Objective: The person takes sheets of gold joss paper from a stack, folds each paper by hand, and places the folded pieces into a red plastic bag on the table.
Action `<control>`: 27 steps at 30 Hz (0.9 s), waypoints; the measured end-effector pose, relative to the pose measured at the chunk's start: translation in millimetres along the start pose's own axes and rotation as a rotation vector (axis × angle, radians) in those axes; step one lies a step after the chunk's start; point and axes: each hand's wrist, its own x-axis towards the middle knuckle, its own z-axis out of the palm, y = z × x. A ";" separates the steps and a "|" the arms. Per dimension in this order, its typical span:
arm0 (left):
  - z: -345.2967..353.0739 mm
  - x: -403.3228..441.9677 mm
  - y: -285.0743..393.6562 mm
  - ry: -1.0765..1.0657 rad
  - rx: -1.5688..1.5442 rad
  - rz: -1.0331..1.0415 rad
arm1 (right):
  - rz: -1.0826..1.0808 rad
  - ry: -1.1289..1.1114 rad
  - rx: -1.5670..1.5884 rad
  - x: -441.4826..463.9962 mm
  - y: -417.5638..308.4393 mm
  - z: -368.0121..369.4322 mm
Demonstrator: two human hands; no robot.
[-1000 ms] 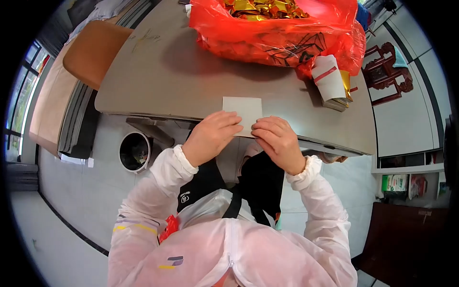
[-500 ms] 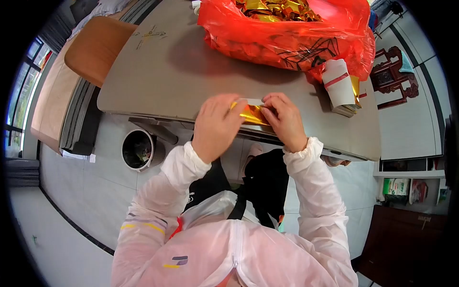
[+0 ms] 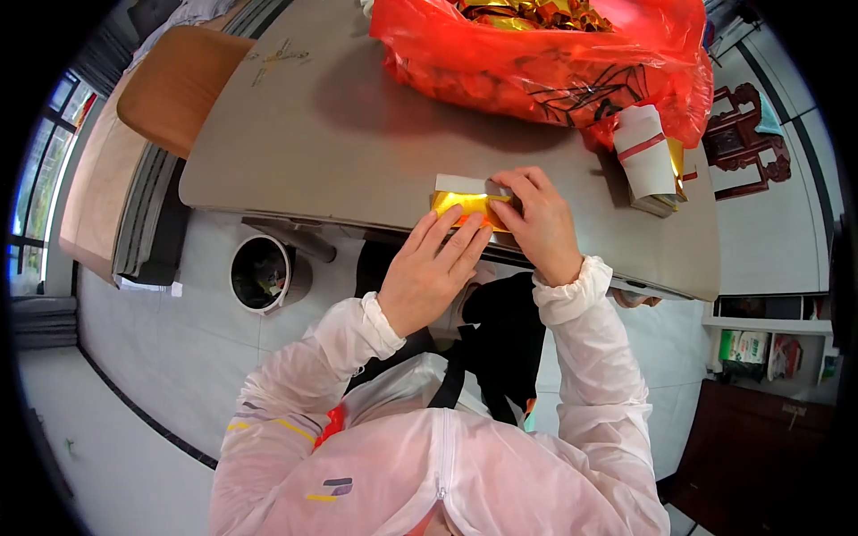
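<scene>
Paper (image 3: 458, 202) lies near the close edge of the bench (image 3: 340, 161), under the 2 hands. It looks folded: a shiny gold part faces up, and a pale strip (image 3: 458, 184) shows along the far side. The left hand (image 3: 431, 279) comes in from the near side. Its fingers are long and a little apart, and their tips rest on the gold part. The right hand (image 3: 542, 225) is at the right end of the paper. Its thumb is by the gold, and its other fingers bend over near the pale strip. I cannot tell if they pinch it.

Farther back, a big red bag (image 3: 496, 85) sits on the bench, with gold bits (image 3: 536, 13) in its open top and black lines on its side. Just by the bag, on the right, is a stack (image 3: 657, 206) with a white wrap (image 3: 639, 168) and 1 red stripe (image 3: 643, 148). On the left, a brown chair (image 3: 179, 89) is by the bench. A round bin (image 3: 301, 279) stands on the floor (image 3: 206, 366). The sleeves (image 3: 590, 357) are white.
</scene>
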 end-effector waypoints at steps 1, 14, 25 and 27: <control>-0.1 -0.4 -0.1 -0.003 -0.001 -0.001 | 0.002 -0.006 0.007 -0.8 1.9 0.9; 9.1 -2.4 -7.5 -0.019 -0.011 0.031 | -0.006 0.011 0.016 -5.1 2.6 0.0; 7.3 -1.8 -15.0 -0.065 -0.014 0.073 | -0.205 0.204 -0.205 -32.1 -3.4 -3.8; 6.9 -0.4 -14.8 -0.060 -0.018 0.064 | -0.221 0.174 -0.194 -36.5 -3.4 -6.7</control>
